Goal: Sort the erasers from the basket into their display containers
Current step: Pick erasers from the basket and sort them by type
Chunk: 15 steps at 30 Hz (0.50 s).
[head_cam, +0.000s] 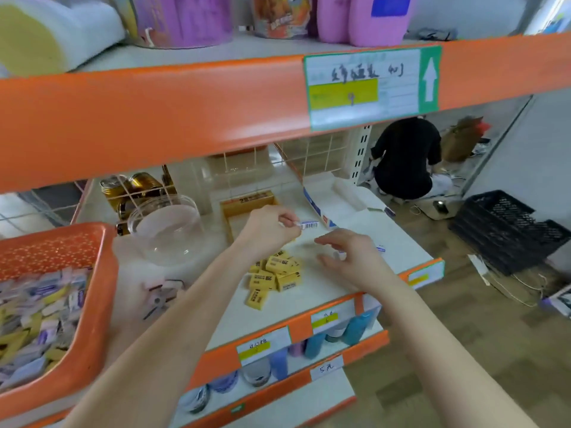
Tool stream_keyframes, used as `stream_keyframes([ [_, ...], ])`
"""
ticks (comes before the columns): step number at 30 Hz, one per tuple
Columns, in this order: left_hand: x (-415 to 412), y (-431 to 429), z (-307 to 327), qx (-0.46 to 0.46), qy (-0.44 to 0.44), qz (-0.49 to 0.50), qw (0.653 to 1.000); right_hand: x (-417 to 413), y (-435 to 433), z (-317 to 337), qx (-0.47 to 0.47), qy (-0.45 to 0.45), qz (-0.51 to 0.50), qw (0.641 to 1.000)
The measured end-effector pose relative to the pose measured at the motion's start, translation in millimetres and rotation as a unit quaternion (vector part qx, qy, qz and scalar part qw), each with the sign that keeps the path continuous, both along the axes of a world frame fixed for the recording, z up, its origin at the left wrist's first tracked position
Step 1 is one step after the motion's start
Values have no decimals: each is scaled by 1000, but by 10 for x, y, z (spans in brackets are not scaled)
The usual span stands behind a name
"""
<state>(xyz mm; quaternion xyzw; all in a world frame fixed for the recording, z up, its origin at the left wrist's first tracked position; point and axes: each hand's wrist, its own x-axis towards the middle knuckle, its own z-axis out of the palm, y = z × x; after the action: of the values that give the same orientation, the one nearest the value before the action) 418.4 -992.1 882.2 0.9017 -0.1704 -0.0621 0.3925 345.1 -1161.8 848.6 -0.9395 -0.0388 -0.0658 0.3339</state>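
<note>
Left hand (268, 225) pinches an eraser (309, 225), long axis pointing 3 o'clock at the white box (313, 206); right hand (352, 257) slack.

My orange basket (92, 304) is heaped with loose erasers (40, 310) in white, purple and yellow wrappers. Just right of the basket stands a clear round tub (167, 230). Farther right of the basket, yellow erasers (275, 276) lie in a jumbled pile, with an open yellow carton (247, 205) behind them. Right of the basket too, my left hand (268, 227) pinches a white eraser (309, 225) by one end; its sleeve shows a barcode.
</note>
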Motion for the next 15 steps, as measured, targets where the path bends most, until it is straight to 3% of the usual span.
stream_keyframes([
  [8,22,-824,-298,70,-22,-84,994,-242,-829,-144,-59,-46,-142,987],
  [15,33,-949,-404,174,-98,-82,976,-171,-970,-258,-66,18,-101,993],
])
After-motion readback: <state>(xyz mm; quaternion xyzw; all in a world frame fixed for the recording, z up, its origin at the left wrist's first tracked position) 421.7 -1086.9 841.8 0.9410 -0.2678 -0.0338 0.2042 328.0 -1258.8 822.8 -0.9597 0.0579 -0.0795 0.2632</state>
